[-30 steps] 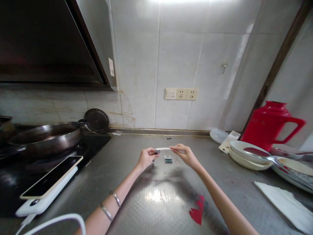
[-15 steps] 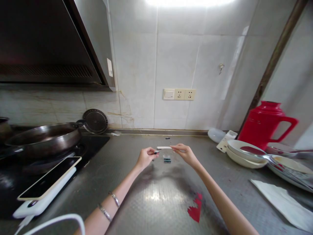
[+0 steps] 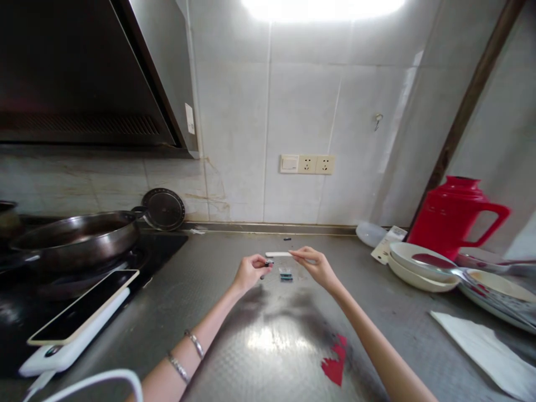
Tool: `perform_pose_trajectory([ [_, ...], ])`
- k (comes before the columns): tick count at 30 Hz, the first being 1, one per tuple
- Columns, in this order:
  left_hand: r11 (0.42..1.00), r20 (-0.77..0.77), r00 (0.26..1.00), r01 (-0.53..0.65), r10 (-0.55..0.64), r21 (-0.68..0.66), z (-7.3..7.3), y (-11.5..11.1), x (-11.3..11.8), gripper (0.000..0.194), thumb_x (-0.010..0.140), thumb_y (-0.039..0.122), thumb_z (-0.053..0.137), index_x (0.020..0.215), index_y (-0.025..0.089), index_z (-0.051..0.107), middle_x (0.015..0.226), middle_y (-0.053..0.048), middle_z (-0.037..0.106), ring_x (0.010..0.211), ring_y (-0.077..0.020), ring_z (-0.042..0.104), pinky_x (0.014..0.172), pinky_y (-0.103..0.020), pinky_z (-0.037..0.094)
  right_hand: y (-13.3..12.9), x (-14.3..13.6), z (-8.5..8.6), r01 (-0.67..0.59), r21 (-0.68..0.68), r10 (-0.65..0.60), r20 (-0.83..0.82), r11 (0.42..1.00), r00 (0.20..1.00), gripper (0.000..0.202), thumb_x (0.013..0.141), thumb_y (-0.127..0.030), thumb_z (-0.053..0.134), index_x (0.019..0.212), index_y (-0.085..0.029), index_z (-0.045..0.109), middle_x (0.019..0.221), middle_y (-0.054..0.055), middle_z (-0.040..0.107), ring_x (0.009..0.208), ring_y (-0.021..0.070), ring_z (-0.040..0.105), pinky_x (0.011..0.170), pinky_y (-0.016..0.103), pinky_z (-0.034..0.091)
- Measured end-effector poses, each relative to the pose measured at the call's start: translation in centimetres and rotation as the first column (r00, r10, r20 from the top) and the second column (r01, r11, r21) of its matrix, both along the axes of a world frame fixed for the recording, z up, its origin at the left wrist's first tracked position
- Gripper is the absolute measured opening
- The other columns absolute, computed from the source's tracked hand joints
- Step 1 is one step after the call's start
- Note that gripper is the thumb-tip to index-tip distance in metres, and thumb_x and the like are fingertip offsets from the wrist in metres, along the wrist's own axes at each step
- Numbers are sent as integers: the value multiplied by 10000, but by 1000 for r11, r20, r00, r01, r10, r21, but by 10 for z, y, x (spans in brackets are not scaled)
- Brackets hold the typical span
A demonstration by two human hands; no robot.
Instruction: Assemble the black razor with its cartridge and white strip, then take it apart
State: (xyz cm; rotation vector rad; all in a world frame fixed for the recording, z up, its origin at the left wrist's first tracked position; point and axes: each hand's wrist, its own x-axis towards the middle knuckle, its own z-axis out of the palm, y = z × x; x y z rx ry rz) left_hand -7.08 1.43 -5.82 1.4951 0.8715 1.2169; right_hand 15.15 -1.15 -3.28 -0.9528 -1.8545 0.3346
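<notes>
My left hand (image 3: 250, 272) pinches a small dark and silvery piece (image 3: 269, 263) at its fingertips. In my right hand (image 3: 314, 262) is a thin white stick (image 3: 278, 254), held by one end and pointing left, its free tip just above the small piece. Whether the two touch is too small to tell. Between and below the hands a small clear pack with dark green strips (image 3: 286, 277) lies on the metal counter (image 3: 268, 363). A tiny dark piece (image 3: 287, 239) rests farther back.
Left: a steel pan (image 3: 79, 240) on the stove, a phone (image 3: 86, 307) on a white power bank (image 3: 75, 343) with a cable. Right: a red thermos (image 3: 448, 218), stacked bowls (image 3: 421, 273), a white napkin (image 3: 486, 349). Red paper (image 3: 335, 363) lies in front.
The white stick and my right fingertips have shifted slightly left, over the small piece. My left hand has hardly moved; the view has tilted up a little.
</notes>
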Motion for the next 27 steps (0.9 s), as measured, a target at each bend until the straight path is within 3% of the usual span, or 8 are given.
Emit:
perform_pose_trajectory([
  [7, 1000, 5, 1000, 0, 0, 10, 3, -2, -1, 203, 560, 202, 735, 684, 131, 591, 774, -81, 716, 704, -189, 662, 629, -256, 485, 2, 3, -4, 35, -14, -35, -13, 999, 999, 283, 814, -393, 540, 989, -232, 693, 785, 51, 638, 736, 165, 566, 685, 272, 428],
  [12, 1000, 13, 1000, -1, 1, -1, 3, -1, 0, 191, 562, 195, 733, 670, 131, 589, 768, -79, 716, 699, -186, 663, 630, -254, 487, 0, -2, -1, -27, -18, 26, -19, 999, 999, 275, 816, -383, 541, 1002, -242, 686, 819, 49, 642, 766, 164, 569, 700, 267, 431],
  [18, 1000, 18, 1000, 2, -2, -2, 7, -3, -1, 210, 555, 211, 741, 681, 133, 592, 775, -80, 716, 710, -189, 663, 641, -263, 493, -1, 2, -1, 31, -24, -32, -45, 999, 998, 273, 808, -378, 551, 984, -226, 695, 788, 53, 634, 743, 165, 565, 690, 271, 428],
  [23, 1000, 8, 1000, 11, -11, 7, 9, -6, -1, 184, 566, 204, 729, 659, 137, 585, 745, -69, 715, 690, -182, 661, 644, -259, 489, -4, -2, 0, -30, -29, 29, -26, 999, 999, 262, 820, -360, 539, 996, -236, 688, 808, 48, 638, 759, 160, 568, 692, 263, 430],
  [27, 1000, 3, 1000, -3, 3, 5, 10, -7, 0, 186, 571, 208, 727, 675, 138, 590, 761, -69, 716, 714, -183, 662, 656, -258, 489, -4, 2, 0, 34, -28, -34, -26, 999, 999, 269, 813, -372, 546, 985, -228, 694, 776, 47, 637, 723, 161, 564, 672, 268, 429],
])
